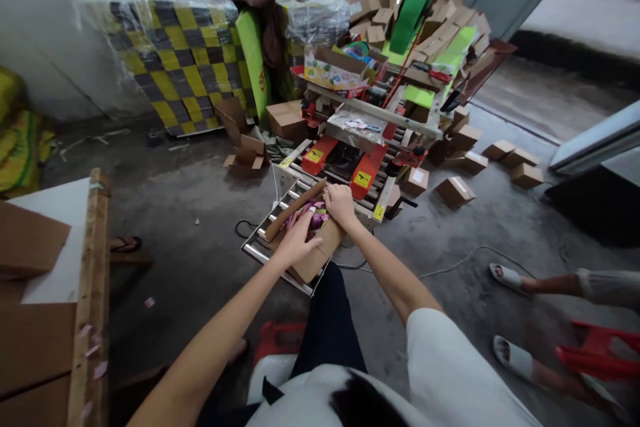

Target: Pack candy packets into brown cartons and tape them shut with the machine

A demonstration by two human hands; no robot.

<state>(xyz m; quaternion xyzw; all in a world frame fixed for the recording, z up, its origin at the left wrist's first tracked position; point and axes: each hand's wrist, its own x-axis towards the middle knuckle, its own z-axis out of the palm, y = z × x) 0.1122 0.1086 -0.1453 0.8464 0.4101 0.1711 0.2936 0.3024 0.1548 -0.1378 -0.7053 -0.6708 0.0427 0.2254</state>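
Note:
An open cardboard box [323,250] sits on the short roller conveyor [257,252] in front of my knees, its long flap standing up on the left. Inside lie shiny purple and pink packets [319,219], partly covered by my fingers. My left hand [299,240] reaches over the near side of the box, thumb apart and fingers stretched onto the packets. At the far right corner, my right hand [340,203] has its fingers curled over the cardboard edge.
A box-taping machine [365,167] with red belts and a green tape roll [417,0] stands ahead. Boxes [455,192] pile behind and right of it. Wrapped yellow-black stacks [185,60] stand back left. A wooden-edged table [93,280] is left; a person's feet [510,277] are right.

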